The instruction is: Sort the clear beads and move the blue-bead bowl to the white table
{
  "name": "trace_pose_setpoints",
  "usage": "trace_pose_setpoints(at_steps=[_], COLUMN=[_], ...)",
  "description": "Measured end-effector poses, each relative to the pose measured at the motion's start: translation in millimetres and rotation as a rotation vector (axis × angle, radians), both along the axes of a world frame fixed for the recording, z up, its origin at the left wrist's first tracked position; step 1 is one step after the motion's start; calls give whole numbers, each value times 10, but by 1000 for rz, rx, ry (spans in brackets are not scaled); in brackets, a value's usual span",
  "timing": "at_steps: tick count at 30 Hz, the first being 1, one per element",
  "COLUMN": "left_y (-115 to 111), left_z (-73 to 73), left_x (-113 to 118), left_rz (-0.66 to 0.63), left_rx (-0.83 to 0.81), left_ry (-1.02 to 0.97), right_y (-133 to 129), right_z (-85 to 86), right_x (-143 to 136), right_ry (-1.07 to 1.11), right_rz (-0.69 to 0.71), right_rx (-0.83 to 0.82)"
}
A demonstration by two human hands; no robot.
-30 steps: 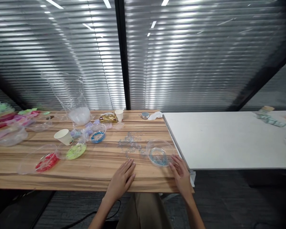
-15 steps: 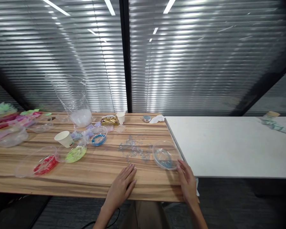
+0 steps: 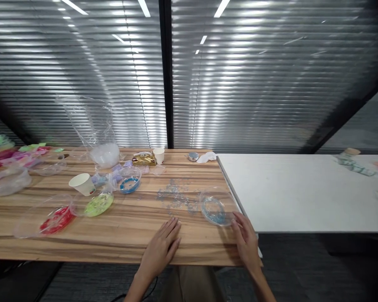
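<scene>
My left hand (image 3: pixel 161 243) lies flat on the wood-grain table, palm down, with its fingers stretched out and nothing held. Just beyond it is a scatter of small blue-grey translucent beads (image 3: pixel 176 196). At the right, a clear plastic bowl (image 3: pixel 214 219) contains more such blue-grey beads at its bottom. The fingers and thumb of my right hand (image 3: pixel 246 241) are at the near right rim of this bowl and appear to pinch it. The bowl stands on the table close to the table's right edge.
Left stand clear bowls with red beads (image 3: pixel 57 219), yellow-green beads (image 3: pixel 98 204) and blue beads (image 3: pixel 129 184). Paper cups (image 3: pixel 82 184), a gold packet (image 3: pixel 144 159), a bag of white beads (image 3: pixel 105 155) and a tissue (image 3: pixel 207 157) lie around. A white table (image 3: pixel 296 193) adjoins at right.
The view has shifted slightly. Both hands keep nearly the same place, my left flat on the table and my right at the bowl's rim.
</scene>
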State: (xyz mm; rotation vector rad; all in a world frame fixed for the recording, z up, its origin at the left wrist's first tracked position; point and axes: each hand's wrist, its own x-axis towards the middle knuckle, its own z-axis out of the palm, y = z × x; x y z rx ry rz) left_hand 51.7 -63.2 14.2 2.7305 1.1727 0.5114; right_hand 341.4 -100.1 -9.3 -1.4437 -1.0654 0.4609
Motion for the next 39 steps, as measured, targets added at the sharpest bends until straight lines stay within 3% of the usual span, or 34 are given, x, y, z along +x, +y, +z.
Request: trace_pose_setpoints(at_steps=[9,29,39], left_y=[12,4,1], left_z=[-59,-26,-20], left_x=[-10,-4,-5], left_rz=[9,20,14], left_rx=[36,15,43], left_ry=[-13,28,10], right_y=[32,24,48], right_z=[-10,6,-70], right_x=[24,17,39], right_ry=[33,81,106], right_rz=[-31,-22,-18], right_rx=[-18,-48,-34])
